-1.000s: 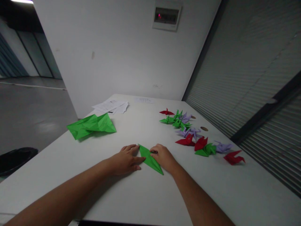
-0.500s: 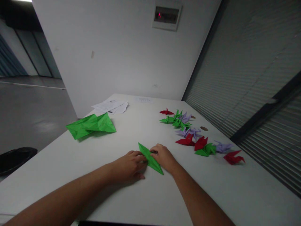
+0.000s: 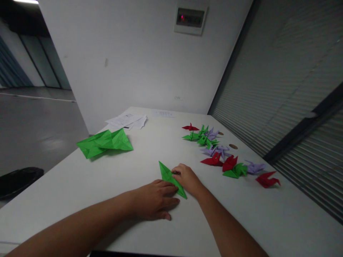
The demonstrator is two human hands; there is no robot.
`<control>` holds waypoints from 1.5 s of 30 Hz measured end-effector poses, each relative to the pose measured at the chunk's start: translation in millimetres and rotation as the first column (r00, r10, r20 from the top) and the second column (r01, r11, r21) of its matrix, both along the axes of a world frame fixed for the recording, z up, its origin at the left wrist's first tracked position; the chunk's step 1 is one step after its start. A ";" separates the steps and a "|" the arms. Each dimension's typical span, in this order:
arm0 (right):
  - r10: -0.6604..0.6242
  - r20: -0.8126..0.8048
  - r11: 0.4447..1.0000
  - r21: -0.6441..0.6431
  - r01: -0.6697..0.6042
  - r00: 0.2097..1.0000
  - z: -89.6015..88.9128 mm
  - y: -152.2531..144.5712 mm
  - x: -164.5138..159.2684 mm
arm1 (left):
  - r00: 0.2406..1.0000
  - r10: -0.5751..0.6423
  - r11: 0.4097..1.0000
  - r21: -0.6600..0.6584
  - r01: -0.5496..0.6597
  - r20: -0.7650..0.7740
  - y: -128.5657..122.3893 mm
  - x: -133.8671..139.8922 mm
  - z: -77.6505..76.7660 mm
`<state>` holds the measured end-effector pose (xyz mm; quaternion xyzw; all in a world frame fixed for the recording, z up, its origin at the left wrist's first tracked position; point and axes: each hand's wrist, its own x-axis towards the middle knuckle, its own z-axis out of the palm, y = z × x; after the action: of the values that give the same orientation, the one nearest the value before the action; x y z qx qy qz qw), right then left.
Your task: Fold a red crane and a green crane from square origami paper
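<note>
A narrow, diamond-shaped piece of folded green paper (image 3: pixel 166 174) lies slantwise on the white table. My left hand (image 3: pixel 159 198) is open, its fingers spread and its fingertips pressing on the near half of the paper. From the other side, my right hand (image 3: pixel 187 179) has curled fingers closed at the paper's right edge, around its middle. Its fingertips partly hide that edge.
Red, green and purple folded paper cranes (image 3: pixel 211 161) stand in a row along the table's right side. Green creased sheets (image 3: pixel 107 143) lie at the left, with printed papers (image 3: pixel 127 120) behind them. A black-lined bin (image 3: pixel 20 182) stands left of the table (image 3: pixel 80 200).
My left hand has slid right and nearer to me along the green paper, and its fingers have spread. My right hand stays at the paper's right edge.
</note>
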<state>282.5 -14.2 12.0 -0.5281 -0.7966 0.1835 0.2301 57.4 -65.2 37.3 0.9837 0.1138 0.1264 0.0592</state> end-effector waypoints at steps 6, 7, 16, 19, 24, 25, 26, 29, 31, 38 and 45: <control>0.002 0.002 1.000 0.000 -0.002 1.000 -0.4 0.8 0.1 | 1.000 0.017 0.999 0.028 -0.016 -0.025 -5.9 4.7 -1.1; 0.000 0.002 1.000 -0.004 0.000 1.000 -0.7 1.2 0.1 | 1.000 0.011 1.000 0.030 -0.011 -0.023 -6.8 5.4 -1.5; -0.006 0.017 1.000 -0.003 0.006 1.000 -2.2 2.9 0.0 | 0.997 -0.070 0.997 0.042 0.069 0.016 -9.2 8.2 -3.6; -0.004 0.012 1.000 0.004 0.004 1.000 -2.1 2.4 0.0 | 0.995 -0.099 0.995 0.030 0.099 0.011 -9.2 8.0 -2.9; -0.002 0.012 1.000 0.001 0.002 1.000 -0.7 1.5 -0.2 | 0.997 -0.009 1.000 0.012 0.008 0.071 -5.6 7.2 -6.8; -0.002 0.012 1.000 -0.001 0.002 1.000 -0.1 1.1 -0.4 | 0.997 0.016 1.000 0.011 -0.017 0.078 -4.0 6.6 -8.0; -0.003 0.011 1.000 -0.003 0.003 1.000 0.4 0.7 -0.6 | 0.996 0.039 0.999 0.010 -0.040 0.079 -2.2 5.7 -9.0; -0.003 0.009 1.000 -0.011 0.003 1.000 1.6 -0.5 -1.3 | 0.993 0.104 0.994 0.013 -0.105 0.062 3.6 1.9 -10.8; -0.006 0.006 1.000 -0.011 0.006 1.000 1.4 -0.8 -1.5 | 0.989 0.144 0.989 0.011 -0.145 0.044 7.5 -1.1 -11.0; -0.001 0.028 1.000 0.000 0.001 1.000 -1.0 0.4 -0.8 | 0.969 0.246 0.969 -0.012 -0.246 0.022 22.4 -9.6 -15.1; 0.003 0.065 1.000 -0.015 -0.002 0.998 9.1 -4.4 -4.0 | 0.930 0.366 0.931 -0.017 -0.365 0.038 33.5 -15.6 -19.8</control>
<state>278.5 -18.6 21.1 -0.5344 -0.8029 0.1726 0.1997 41.8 -31.7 17.5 0.9422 0.2942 0.1546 0.0416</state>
